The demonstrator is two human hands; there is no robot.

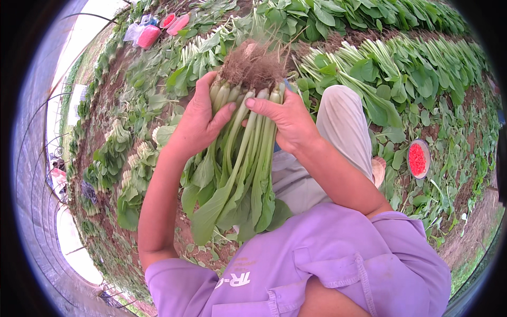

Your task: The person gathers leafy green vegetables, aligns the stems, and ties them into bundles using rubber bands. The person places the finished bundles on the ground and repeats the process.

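Observation:
Both hands clasp a bunch of leafy greens (237,158) in front of my chest. Its pale stems gather between the hands, brown fibrous roots (255,65) point away from me, and the broad leaves hang toward my lap. My left hand (206,113) wraps the left side, thumb across the stems. My right hand (287,121) closes on the right side, its thumb pressing the front stems. Most fingers are hidden behind the bunch. A bit of blue shows beside the right hand; what it is I cannot tell.
Rows of pulled greens (396,75) lie at the upper right. Trimmed, tied-looking bunches (136,166) lie at left on leaf-strewn soil. A bowl of red bands or strips (418,159) sits at right. Near the top left is a bag of red material (148,36). My bent knee (342,115) rises at right.

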